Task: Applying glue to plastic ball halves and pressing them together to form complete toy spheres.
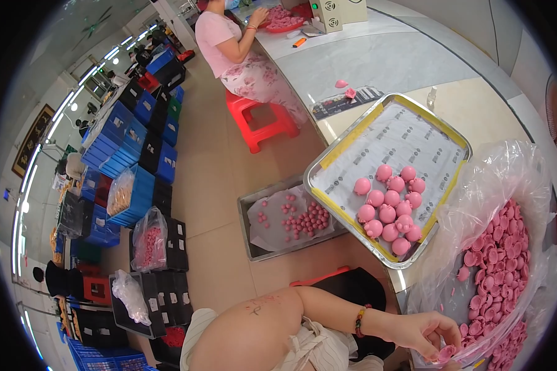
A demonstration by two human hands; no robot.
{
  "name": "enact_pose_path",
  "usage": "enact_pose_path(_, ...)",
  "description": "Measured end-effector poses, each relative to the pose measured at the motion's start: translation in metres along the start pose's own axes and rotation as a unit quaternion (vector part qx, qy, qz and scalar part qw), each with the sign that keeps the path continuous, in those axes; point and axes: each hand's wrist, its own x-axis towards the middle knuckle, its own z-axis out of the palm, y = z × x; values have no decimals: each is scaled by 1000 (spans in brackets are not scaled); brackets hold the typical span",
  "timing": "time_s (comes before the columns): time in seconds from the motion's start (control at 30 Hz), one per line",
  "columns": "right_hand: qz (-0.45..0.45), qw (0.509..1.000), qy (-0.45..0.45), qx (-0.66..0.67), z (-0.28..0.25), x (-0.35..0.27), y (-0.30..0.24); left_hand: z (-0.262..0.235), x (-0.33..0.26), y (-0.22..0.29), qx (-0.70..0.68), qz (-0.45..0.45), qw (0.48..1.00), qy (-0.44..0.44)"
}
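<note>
My left hand (432, 337) pinched a pink cup (445, 353); I couldn't tell what my right hand held. Beside them, a bag (515, 167) lay open, maybe for easy reach. Beyond, a tray (350, 219) likely kept pink balls (387, 214) from rolling.

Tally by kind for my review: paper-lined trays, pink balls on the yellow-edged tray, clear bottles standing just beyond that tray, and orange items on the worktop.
Paper-lined trays: 2
Pink balls: 16 (closely packed, so a best count)
Clear bottle: 1
Orange item: 1
Total: 20
</note>
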Motion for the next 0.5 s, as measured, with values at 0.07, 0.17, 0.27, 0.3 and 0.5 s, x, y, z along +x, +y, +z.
enact_pose_path(0.07, 28, 997, 4, 66, 0, -2, 3, -1, 1, -2, 2, 4, 1000, -3)
enact_pose_path(0.17, 51, 993, 21, 102, 2, -2, 3, 0, 1, -1, -1, 5, 1000, -7)
enact_pose_path(0.27, 41, 997, 5, 58, 1, 3, -6, 1, 0, 0, -5, 4, 1000, -4)
enact_pose_path(0.3, 41, 997, 4, 58, 0, 4, -8, 1, 0, -1, -5, 5, 1000, -3)
enact_pose_path(0.5, 60, 995, 9, 82, 1, 0, -5, 1, 0, 0, -6, 7, 1000, -4)
